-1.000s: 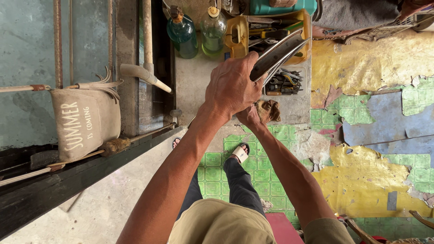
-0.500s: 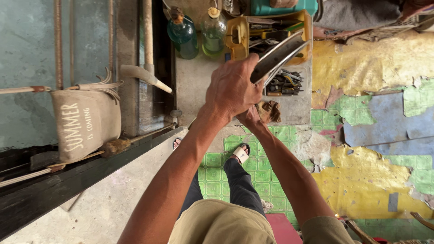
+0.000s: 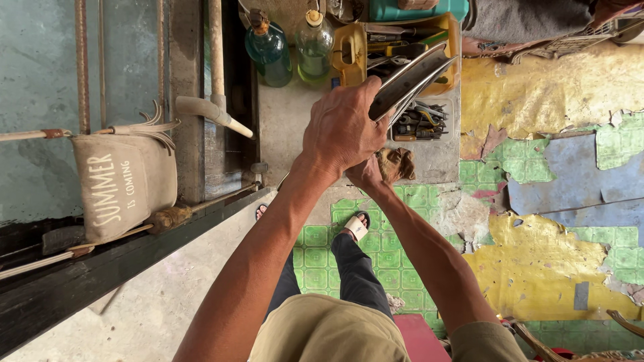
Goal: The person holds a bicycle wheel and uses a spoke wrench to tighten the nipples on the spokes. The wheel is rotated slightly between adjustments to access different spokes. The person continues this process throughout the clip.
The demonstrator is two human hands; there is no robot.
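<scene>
While the head view looks straight down, the left hand [image 3: 343,131] is clamped around the lower end of a curved metal strip [image 3: 410,79], a thin, shiny, layered piece that slants up and to the right over the yellow tool tray [image 3: 448,40]. Just below and partly hidden by that hand, the right hand [image 3: 377,171] is closed on a brown, worn-looking rag [image 3: 396,163], which sits right by the strip's gripped end. To rub the metal well, I judge the upper grip should stay firm near the base so the strip does not flex, while the rag works along the edges with even pressure, fingers kept off the thin rims. Beside the tray stand two glass bottles [image 3: 268,47], a compartment of small tools [image 3: 421,124] lies just under the strip, and a canvas bag [image 3: 124,184] hangs to the left. Below, a sandalled foot [image 3: 355,226] rests on green floor tiles [image 3: 396,258].
</scene>
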